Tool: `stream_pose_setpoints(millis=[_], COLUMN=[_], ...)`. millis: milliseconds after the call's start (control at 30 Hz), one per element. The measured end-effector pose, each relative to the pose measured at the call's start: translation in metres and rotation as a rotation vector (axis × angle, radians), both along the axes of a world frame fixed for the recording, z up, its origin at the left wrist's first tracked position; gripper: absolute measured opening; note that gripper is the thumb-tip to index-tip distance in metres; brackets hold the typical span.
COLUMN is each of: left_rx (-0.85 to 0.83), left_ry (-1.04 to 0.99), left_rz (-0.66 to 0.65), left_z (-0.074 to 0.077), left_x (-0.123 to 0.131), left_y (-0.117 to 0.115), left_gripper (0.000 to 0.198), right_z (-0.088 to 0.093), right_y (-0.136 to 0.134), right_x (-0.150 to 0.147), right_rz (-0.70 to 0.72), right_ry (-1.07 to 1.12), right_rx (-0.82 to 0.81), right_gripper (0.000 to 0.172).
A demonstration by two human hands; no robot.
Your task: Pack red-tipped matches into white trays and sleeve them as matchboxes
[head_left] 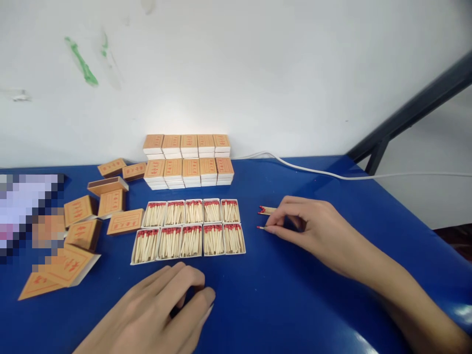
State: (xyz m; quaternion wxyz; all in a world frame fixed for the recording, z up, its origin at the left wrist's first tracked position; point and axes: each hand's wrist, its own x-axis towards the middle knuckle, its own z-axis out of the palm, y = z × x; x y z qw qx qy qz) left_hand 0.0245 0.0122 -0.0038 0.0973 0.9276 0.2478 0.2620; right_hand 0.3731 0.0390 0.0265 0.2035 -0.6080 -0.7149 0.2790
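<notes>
My right hand (pixel 309 226), right of the open trays, pinches a red-tipped match (pixel 261 227) between thumb and forefinger. Just beyond its fingers a few more matches (pixel 266 210) lie on the blue table, partly hidden by the hand. Two rows of white matchbox trays (pixel 192 241), filled with red-headed matches, stand side by side in the middle. My left hand (pixel 158 307) rests in front of the trays with curled fingers; thumb and forefinger are apart, and nothing shows between them.
Behind the trays stand stacked closed matchboxes (pixel 191 168). Several orange box sleeves (pixel 125 221) lie scattered at the left, beside a pixelated screen (pixel 25 206). A white cable (pixel 317 169) runs along the back right, near a dark metal bar (pixel 413 108). The table (pixel 280 305) ends at a wall.
</notes>
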Motion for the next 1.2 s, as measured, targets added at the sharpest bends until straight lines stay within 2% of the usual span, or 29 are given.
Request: stream_pose_setpoints(millis=[67, 133, 300, 400, 600, 767, 867, 933, 1067, 1200], left_rx=[0.018, 0.026, 0.048, 0.039, 0.008, -0.016, -0.044, -0.060, -0.065, -0.056], left_ry=[0.017, 0.040, 0.056, 0.049, 0.037, 0.027, 0.046, 0.053, 0.049, 0.031], left_rz=[0.005, 0.006, -0.002, -0.001, 0.017, 0.012, 0.012, 0.016, 0.026, 0.037], left_z=[0.004, 0.008, 0.009, 0.003, 0.001, 0.003, -0.002, -0.006, -0.010, -0.010], left_x=[0.002, 0.003, 0.001, -0.001, 0.002, 0.003, -0.001, -0.004, -0.006, -0.004], left_y=[0.002, 0.004, 0.003, -0.001, 0.002, 0.002, -0.001, -0.002, -0.004, -0.002], left_gripper=[0.048, 0.049, 0.048, 0.048, 0.050, 0.044, 0.042, 0.038, 0.041, 0.040], right_z=[0.002, 0.002, -0.003, -0.007, -0.011, -0.006, -0.004, -0.005, -0.011, -0.017], right_y=[-0.003, -0.004, 0.002, 0.006, 0.005, 0.001, -0.001, -0.001, 0.007, 0.011], right_x=[0.001, 0.002, -0.001, -0.003, -0.006, -0.001, 0.004, 0.007, 0.007, 0.005], right_rz=[0.060, 0.063, -0.114, -0.094, -0.081, -0.016, 0.039, -0.001, -0.124, -0.072], right_ry=[-0.005, 0.000, -0.090, -0.132, -0.114, 0.019, 0.053, 0.035, -0.136, -0.162], right_rx=[-0.050, -0.047, 0.221, 0.281, 0.249, 0.046, -0.003, 0.060, 0.310, 0.335], right_gripper=[0.026, 0.025, 0.020, 0.018, 0.020, 0.025, 0.028, 0.030, 0.031, 0.034])
